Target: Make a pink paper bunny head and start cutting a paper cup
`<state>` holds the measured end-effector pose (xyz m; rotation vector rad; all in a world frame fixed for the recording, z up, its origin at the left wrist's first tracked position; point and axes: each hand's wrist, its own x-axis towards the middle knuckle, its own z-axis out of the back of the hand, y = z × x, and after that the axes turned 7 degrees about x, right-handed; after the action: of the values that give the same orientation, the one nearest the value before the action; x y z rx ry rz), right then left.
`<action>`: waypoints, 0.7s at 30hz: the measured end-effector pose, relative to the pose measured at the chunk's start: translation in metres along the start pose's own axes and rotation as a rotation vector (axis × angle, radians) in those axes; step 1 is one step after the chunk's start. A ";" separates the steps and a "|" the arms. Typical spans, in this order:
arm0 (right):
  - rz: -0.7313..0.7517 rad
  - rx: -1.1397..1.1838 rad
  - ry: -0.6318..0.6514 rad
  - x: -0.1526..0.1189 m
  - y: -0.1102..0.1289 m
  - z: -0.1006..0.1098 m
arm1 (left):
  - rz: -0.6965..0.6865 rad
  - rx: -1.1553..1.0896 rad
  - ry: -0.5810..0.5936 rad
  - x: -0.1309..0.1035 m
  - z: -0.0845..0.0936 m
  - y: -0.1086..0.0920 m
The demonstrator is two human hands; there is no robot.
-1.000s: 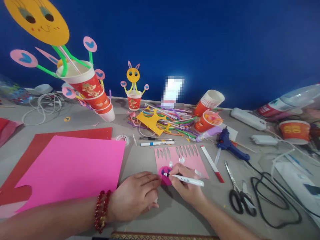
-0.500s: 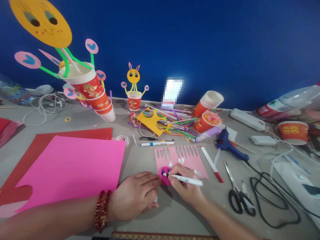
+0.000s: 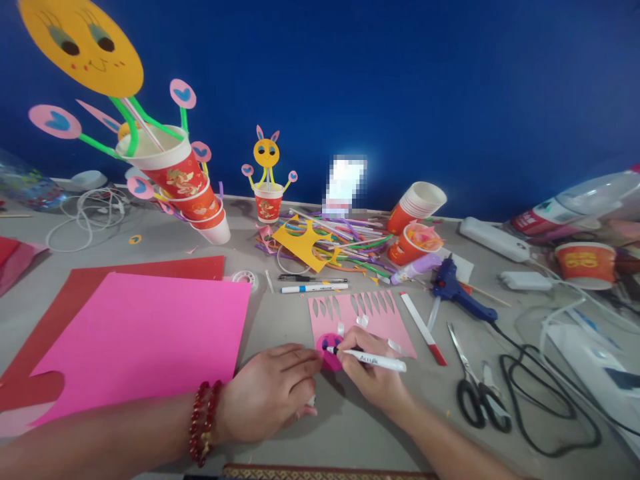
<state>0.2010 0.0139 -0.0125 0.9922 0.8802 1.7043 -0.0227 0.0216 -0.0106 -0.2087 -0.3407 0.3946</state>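
Observation:
A small magenta paper disc (image 3: 330, 361) with dark blue-purple eye shapes lies at the lower edge of a pink sheet. My right hand (image 3: 373, 370) grips a white acrylic marker (image 3: 377, 360), its dark tip touching the disc. From the left, my left hand (image 3: 280, 387) holds the disc's edge under its fingertips, the fingers close together and partly bent. Beneath those fingers a small pink and white bit shows, too hidden to name. The pink sheet (image 3: 370, 333) has slit-shaped cutouts along its top and small pieces of clear tape on it.
Large magenta paper (image 3: 165, 333) lies left over red paper. A capped red marker (image 3: 424, 330), scissors (image 3: 475, 387) and a glue gun (image 3: 457, 293) with its cord lie right. Pens, yellow scrap (image 3: 303, 243), pipe cleaners, and decorated paper cups (image 3: 269, 203) stand or lie behind.
Almost nothing differs. The marker's tip stays on the same dark eye shape, and both hands keep their places apart from a very slight shift.

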 end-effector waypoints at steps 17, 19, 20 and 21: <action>-0.004 0.013 -0.018 0.001 0.003 0.000 | 0.002 0.005 0.009 0.000 0.001 0.000; -0.004 0.009 -0.017 0.001 0.003 0.000 | 0.001 -0.001 0.008 0.001 0.001 0.000; -0.003 0.006 -0.020 0.001 0.003 0.000 | -0.001 -0.003 0.006 0.001 0.001 0.000; -0.006 0.002 -0.023 0.001 0.003 0.000 | 0.000 -0.005 0.002 0.001 0.001 0.000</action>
<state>0.1998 0.0144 -0.0098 1.0077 0.8691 1.6836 -0.0226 0.0221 -0.0091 -0.2138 -0.3396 0.3936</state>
